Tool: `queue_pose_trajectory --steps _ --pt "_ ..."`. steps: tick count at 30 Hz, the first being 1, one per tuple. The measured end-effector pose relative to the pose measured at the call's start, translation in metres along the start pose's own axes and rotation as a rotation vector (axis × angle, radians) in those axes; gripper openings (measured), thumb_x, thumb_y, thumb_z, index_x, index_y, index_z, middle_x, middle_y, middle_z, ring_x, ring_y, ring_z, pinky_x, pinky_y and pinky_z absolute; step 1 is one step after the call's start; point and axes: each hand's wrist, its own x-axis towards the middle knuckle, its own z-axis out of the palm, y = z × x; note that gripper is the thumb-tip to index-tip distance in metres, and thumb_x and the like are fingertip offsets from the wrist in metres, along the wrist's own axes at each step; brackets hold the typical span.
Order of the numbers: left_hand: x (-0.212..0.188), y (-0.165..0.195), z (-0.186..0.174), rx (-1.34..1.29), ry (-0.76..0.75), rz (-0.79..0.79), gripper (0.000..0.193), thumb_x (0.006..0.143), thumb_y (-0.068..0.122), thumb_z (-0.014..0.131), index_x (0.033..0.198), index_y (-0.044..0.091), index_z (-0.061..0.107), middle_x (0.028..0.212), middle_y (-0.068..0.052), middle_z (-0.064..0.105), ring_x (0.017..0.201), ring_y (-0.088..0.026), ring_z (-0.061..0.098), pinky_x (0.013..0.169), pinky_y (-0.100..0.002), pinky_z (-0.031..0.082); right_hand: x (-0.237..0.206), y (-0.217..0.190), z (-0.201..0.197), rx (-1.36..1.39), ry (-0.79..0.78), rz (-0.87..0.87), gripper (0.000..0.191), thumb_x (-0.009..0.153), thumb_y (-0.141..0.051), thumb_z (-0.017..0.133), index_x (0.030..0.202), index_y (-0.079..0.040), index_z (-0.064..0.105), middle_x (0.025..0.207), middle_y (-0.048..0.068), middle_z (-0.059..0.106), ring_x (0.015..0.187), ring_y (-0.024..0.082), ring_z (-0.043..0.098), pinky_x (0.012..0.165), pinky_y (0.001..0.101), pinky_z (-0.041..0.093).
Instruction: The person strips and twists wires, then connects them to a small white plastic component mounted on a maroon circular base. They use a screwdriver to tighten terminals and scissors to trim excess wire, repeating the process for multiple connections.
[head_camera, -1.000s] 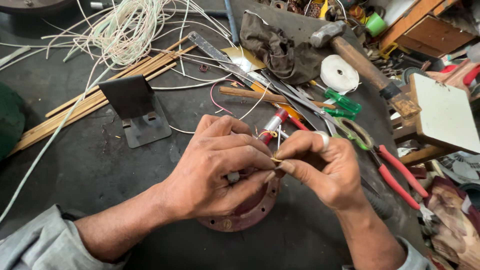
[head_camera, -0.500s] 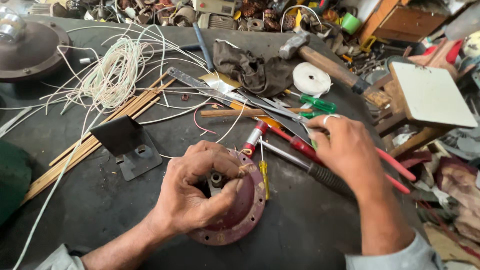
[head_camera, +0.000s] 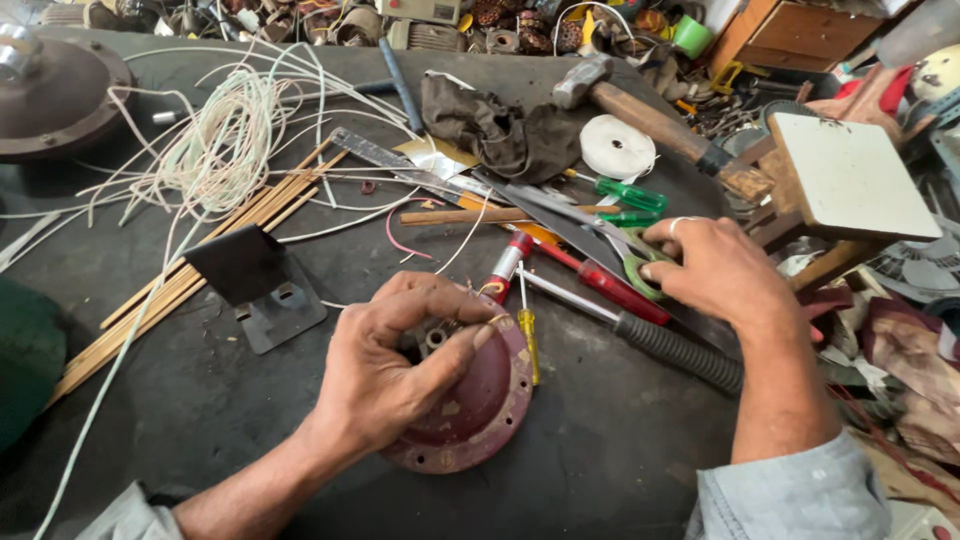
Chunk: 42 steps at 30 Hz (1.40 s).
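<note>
My left hand (head_camera: 400, 365) grips a round dark-red metal cover (head_camera: 478, 405) lying on the dark workbench, thumb and fingers closed around a small metal part at its hub (head_camera: 436, 338). My right hand (head_camera: 722, 272), wearing a ring, rests over the tools to the right, its fingers on the green handle of scissors (head_camera: 637, 268) next to a red-handled tool (head_camera: 610, 290). A yellow-handled screwdriver (head_camera: 527, 338) lies against the cover's edge, and a black ribbed handle (head_camera: 678, 350) runs beneath my right wrist.
A tangle of white wire (head_camera: 225, 135) and thin wooden sticks (head_camera: 180, 280) lie at left. A black metal bracket (head_camera: 255, 280) stands near the cover. At the back are a hammer (head_camera: 650, 110), a white tape roll (head_camera: 617, 146), a dark cloth (head_camera: 500, 130) and a small wooden stool (head_camera: 850, 180).
My right hand left the small part both hands were pinching and moved right onto the scissors. My left hand stayed on the red cover.
</note>
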Motion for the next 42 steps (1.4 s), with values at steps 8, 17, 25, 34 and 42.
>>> queue_pose_trajectory --steps 8,17,25,34,42 --pt "0.004 0.001 0.0 -0.01 0.026 -0.065 0.015 0.087 0.018 0.078 0.097 0.007 0.077 0.093 -0.002 0.077 0.089 -0.015 0.071 0.081 -0.03 0.056 -0.054 0.0 -0.028 0.404 -0.073 0.166 0.033 0.077 -0.012 0.083 0.108 -0.003 0.078 0.089 0.013 0.083 0.079 0.021 0.077 0.074 0.0336 0.06" --pt "-0.002 -0.005 -0.002 -0.022 0.004 0.055 0.01 0.086 0.017 0.076 0.095 0.011 0.076 0.095 -0.001 0.077 0.096 -0.018 0.07 0.086 -0.033 0.056 -0.172 -0.059 0.044 0.364 0.317 -0.126 0.064 0.055 -0.032 0.098 0.102 0.001 0.071 0.082 0.01 0.07 0.071 0.021 0.064 0.066 0.0327 0.056" --pt "-0.002 -0.001 -0.004 -0.022 -0.033 0.073 0.013 0.084 0.015 0.072 0.095 0.009 0.076 0.096 -0.001 0.077 0.095 -0.019 0.069 0.084 -0.034 0.057 -0.171 -0.107 0.045 0.306 0.39 -0.291 0.052 0.055 -0.026 0.089 0.09 0.002 0.063 0.076 0.015 0.067 0.068 0.034 0.069 0.06 0.0419 0.054" --pt "-0.005 -0.007 -0.004 0.02 -0.047 0.099 0.012 0.085 0.015 0.072 0.095 0.008 0.075 0.096 -0.005 0.075 0.097 -0.021 0.069 0.084 -0.035 0.056 -0.167 -0.096 0.062 0.339 0.456 -0.27 0.033 0.056 -0.01 0.081 0.082 -0.002 0.062 0.071 0.013 0.065 0.063 0.033 0.067 0.057 0.0393 0.053" --pt "-0.001 0.0 -0.003 0.077 -0.06 0.049 0.013 0.082 0.016 0.073 0.093 0.009 0.075 0.099 -0.004 0.076 0.098 -0.021 0.068 0.091 -0.037 0.052 -0.165 -0.081 0.067 0.312 0.555 -0.384 0.043 0.051 -0.012 0.081 0.089 -0.002 0.064 0.074 0.013 0.061 0.065 0.037 0.062 0.058 0.0438 0.051"
